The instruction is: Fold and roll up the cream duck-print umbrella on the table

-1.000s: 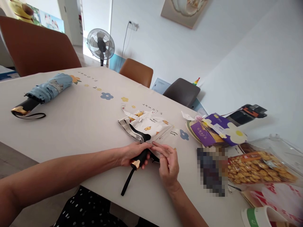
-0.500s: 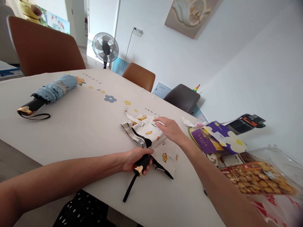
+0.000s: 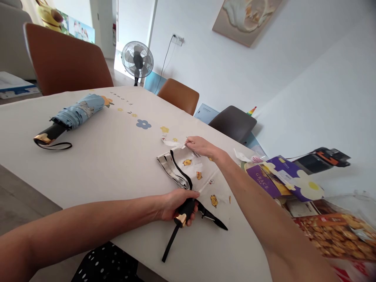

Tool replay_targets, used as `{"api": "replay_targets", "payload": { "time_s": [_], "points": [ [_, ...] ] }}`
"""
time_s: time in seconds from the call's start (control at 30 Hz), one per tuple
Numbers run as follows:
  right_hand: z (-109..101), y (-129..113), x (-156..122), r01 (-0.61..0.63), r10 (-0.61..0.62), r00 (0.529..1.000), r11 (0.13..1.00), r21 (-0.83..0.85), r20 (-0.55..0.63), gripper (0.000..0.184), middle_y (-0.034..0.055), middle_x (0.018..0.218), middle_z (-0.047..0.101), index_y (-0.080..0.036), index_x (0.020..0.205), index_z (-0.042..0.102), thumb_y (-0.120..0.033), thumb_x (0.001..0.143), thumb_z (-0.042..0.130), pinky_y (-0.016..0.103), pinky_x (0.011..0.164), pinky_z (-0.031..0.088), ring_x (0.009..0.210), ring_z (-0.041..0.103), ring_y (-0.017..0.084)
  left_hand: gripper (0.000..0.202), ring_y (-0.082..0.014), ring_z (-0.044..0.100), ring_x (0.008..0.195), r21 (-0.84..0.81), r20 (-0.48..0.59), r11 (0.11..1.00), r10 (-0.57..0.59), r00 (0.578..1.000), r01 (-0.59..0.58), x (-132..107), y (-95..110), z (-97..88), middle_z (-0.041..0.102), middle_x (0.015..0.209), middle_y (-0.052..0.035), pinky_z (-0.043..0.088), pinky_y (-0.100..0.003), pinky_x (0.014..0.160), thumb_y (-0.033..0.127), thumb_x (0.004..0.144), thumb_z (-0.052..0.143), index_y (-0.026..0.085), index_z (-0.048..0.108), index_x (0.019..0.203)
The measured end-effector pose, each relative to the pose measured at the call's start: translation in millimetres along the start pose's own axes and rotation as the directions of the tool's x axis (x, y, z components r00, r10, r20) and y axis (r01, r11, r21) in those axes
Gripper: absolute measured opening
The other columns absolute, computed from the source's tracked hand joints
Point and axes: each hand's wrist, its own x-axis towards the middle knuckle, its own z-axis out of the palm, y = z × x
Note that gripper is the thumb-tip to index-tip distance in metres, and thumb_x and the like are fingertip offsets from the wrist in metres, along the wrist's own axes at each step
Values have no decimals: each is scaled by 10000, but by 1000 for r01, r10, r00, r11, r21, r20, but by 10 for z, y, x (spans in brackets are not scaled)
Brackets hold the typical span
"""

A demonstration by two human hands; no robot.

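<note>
The left hand is closed round the black handle of the duck-print umbrella, which lies loose and rumpled on the table. The right hand pinches its closing strap at the far end. I'd say the folds are being gathered, and winding them calls for a steady pull

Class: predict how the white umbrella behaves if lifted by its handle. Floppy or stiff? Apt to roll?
The white umbrella lies loosely spread and would probably flop. The handle in the left hand looks rigid. Flattened, it seems unlikely to roll.
</note>
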Motion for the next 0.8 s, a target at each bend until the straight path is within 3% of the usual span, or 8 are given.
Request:
{"api": "replay_targets", "payload": {
  "time_s": [0.13,0.27,0.37,0.43,0.53,0.63,0.73,0.8],
  "points": [
    [276,69,118,-15,13,1000,995,-97,-25,183,81,868,626,-156,763,558,-205,815,389,256,641,360,734,537,166,254,-96,479,456,-9,1,1000,-3,1000,3,-8,8,4,507,588,-4,385,-224,403,346,815,476,129,488,685],
    [526,54,117,9,-19,997,993,-117,-78,223,97,996,591,-163,816,557,-221,851,344,308,757,365,834,538,185,272,-93,475,457,5,-1,1000,17,1000,-17,-18,5,8,503,581,0,385,-218,400,386,786,527,130,507,697],
    [534,22,61,4,-18,991,994,-105,-132,207,96,1082,561,-169,884,552,-218,850,353,346,842,350,936,527,199,297,-95,477,448,24,-26,999,43,999,-42,-15,0,15,505,580,1,380,-222,389,413,780,539,129,507,697],
    [471,4,-25,-16,4,974,999,-50,-228,208,106,1150,533,-165,972,532,-222,836,385,366,883,342,1004,512,211,313,-94,478,443,16,-28,999,50,998,-49,-11,0,14,505,580,2,377,-222,383,421,797,509,124,507,698],
    [378,-8,-308,-18,40,918,998,58,-395,264,132,1207,505,-146,1058,502,-229,822,417,376,920,342,1087,489,229,321,-90,474,440,1,7,999,52,999,-52,-12,8,2,498,576,4,375,-217,376,418,810,482,116,512,704],
    [411,31,-789,24,23,874,996,90,-486,253,128,1249,486,-158,1045,515,-238,824,420,390,973,314,1179,435,234,296,-83,466,445,-47,63,997,58,996,-55,-29,22,-19,489,580,9,368,-201,369,400,796,508,112,516,731],
    [601,160,-1342,-49,141,839,982,185,-526,262,113,1255,491,-173,1044,519,-293,828,433,417,985,318,1180,439,235,273,-70,449,450,-121,115,991,72,991,-58,-49,34,-42,474,587,15,349,-179,357,378,781,537,108,513,759],
    [763,275,-1670,-148,304,784,938,313,-540,275,116,1237,508,-177,1013,533,-355,817,458,437,965,344,1166,454,250,265,-64,437,449,-156,137,986,80,987,-59,-55,37,-57,462,591,17,337,-170,348,365,779,541,101,512,776]
  ]
}}
